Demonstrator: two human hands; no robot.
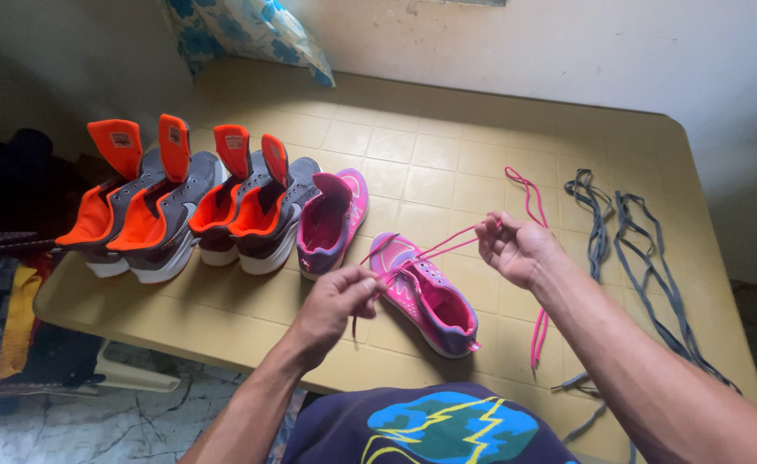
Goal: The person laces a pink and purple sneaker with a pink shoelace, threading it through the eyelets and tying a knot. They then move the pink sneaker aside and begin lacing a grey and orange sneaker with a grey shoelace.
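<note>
Both hands grip the ends of one pink lace: the left hand point(334, 302) pinches an end between thumb and fingers at about 7 o'clock from the shoe, while the right hand point(516, 249) is curled around the other end at about 2 o'clock, pulling it taut. The pink lace point(447, 245) runs from both hands down into the front eyelets of a pink shoe point(426, 296), which lies near the middle of the worktop with its toe toward 11 o'clock. This shoe is bright pink on the upper, with a purple heel and a pale sole edge.

Its mate, a second pink shoe point(334, 219), stands just beside it at 10 o'clock, unlaced. Further toward 9 o'clock stand four grey shoes point(181, 206) in a row, with orange linings and tongues pulled upright. A spare pink lace point(533, 206) lies at 3 o'clock, and grey laces point(645, 258) lie loose beyond it.

The worktop point(430, 146) is a yellowish plastic table with a moulded tile pattern, set against a pale wall. A blue flowered cushion point(258, 30) leans at 12 o'clock, and the floor at 7 o'clock is marbled stone.
</note>
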